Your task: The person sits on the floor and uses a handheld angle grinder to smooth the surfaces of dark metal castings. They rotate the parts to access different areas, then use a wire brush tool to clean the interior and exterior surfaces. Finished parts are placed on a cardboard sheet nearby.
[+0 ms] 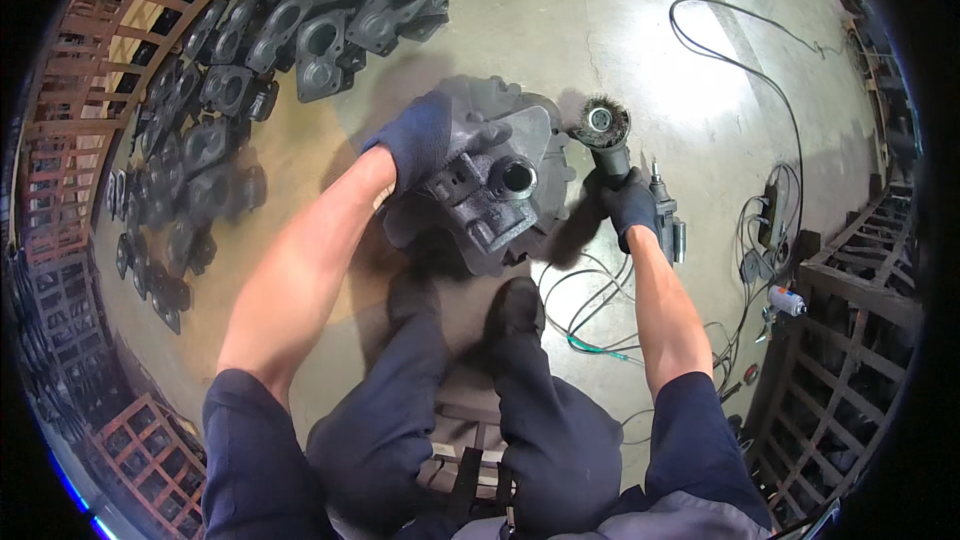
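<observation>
My left hand [424, 137], in a dark blue glove, is closed on the upper left of a dark grey metal casting [510, 130]. The casting has a round bored opening and a flat angled flange, and rests on a darker pile or support whose shape is hard to make out. To its right, my gloved right hand [630, 205] is wrapped around the body of an angle grinder [610, 158]. A round wire brush [603, 123] is fitted at the grinder's head, apart from the casting. Just right of that hand is another power tool [661, 202] with a thin spindle.
Many similar flanged castings [322, 40] lie in rows on the concrete floor [540, 0] at the left. Metal lattice crates [75, 130] stand along the left; another crate [830, 380] is at the right. Cables [590, 315], a power strip [768, 215] and a spray can [787, 301] lie right.
</observation>
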A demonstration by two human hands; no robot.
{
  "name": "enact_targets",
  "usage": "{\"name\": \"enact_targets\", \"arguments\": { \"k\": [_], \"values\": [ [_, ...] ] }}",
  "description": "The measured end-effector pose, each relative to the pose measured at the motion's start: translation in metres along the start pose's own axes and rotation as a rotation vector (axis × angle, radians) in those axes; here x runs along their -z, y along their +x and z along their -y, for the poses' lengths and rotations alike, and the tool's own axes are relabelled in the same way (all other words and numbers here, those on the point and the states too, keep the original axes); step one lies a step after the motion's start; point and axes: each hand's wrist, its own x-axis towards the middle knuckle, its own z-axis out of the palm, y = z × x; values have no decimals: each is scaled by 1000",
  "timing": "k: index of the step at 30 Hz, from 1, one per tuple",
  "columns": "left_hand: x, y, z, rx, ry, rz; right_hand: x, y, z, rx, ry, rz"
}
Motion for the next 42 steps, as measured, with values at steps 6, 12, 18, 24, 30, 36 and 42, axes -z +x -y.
{"name": "enact_targets", "arguments": {
  "k": [6,12,18,24,30,36,42],
  "values": [
    [6,-20,1,-134,145,-334,-17,25,-21,4,108,135],
    [-4,-127,-89,-326,143,-604,-26,-70,-20,-149,758,264],
    [-84,-172,-189,-166,177,101,78,-124,-50,392,993,44],
    [-129,-181,-255,-139,-372,-109,277,-224,90,691,1202,18],
    [-110,-216,-281,-359,-954,154,347,-319,149,539,1499,313],
    [-173,-185,-222,-193,-1267,305,303,-286,135,407,1472,284],
    [-210,-155,-208,-125,-673,-358,259,-253,128,487,1108,206]
  ]
}}
